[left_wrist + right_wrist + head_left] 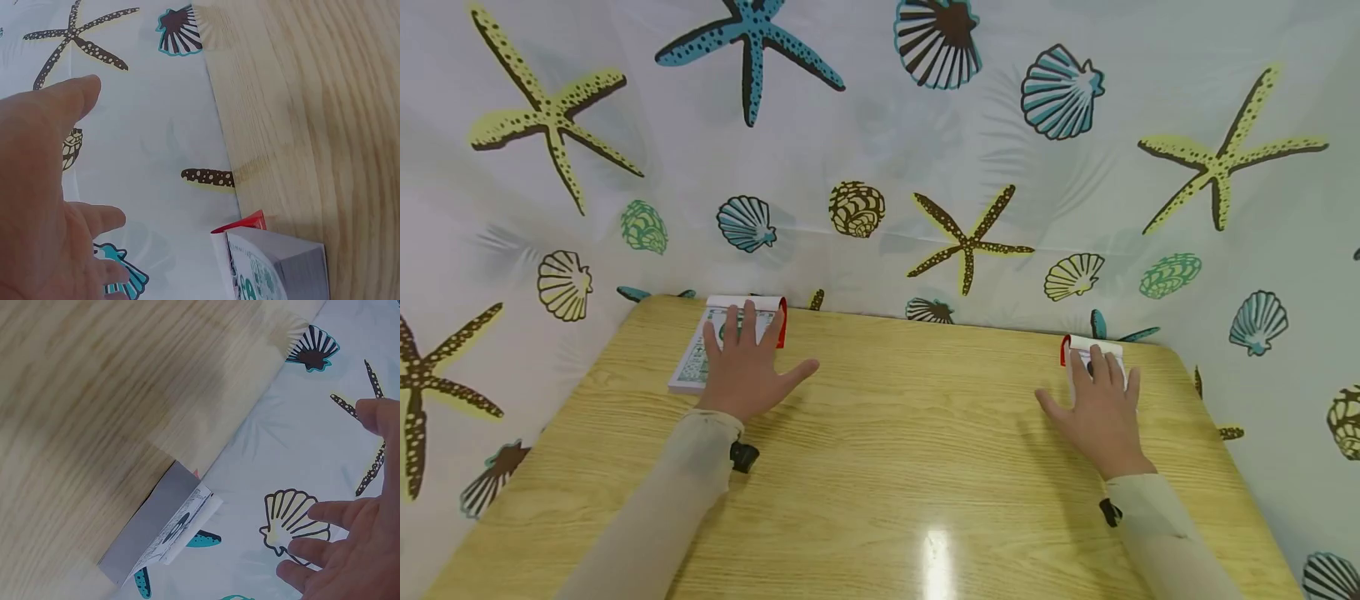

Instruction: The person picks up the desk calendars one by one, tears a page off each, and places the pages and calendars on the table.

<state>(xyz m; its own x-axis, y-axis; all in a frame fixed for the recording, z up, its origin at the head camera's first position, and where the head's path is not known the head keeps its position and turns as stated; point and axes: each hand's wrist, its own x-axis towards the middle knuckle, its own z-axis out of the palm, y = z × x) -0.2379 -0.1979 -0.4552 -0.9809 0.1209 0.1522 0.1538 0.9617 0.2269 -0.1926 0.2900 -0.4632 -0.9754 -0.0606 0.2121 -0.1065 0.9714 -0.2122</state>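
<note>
Over the near part of the table (910, 450), two pale sleeves (655, 508) reached forward, a small black piece (744, 457) showing at the left cuff and a similar one at the right. Farther on, the left hand (747, 367) hung over the table's far left corner, its fingers spread and its thumb stretched wide toward the table's middle. The right hand (1101, 412) matched it over the far right corner, thumb well out, fingers slightly parted. Neither pinched anything; the wrist views showed both apart from the paper, so the fingers were probably left loose because they bore no weight.

Beneath the left hand, on that far left corner, lay a thick printed pad (689, 363); a smaller pad (150, 522) lay on the far right corner. Each seemed placed to sit within one hand's reach. Both had a white flap with red at its end along the table's far edge, perhaps turned back to bare the printed face. Beyond that edge hung a shell-and-starfish cloth (820, 142), likely there to screen the background.
</note>
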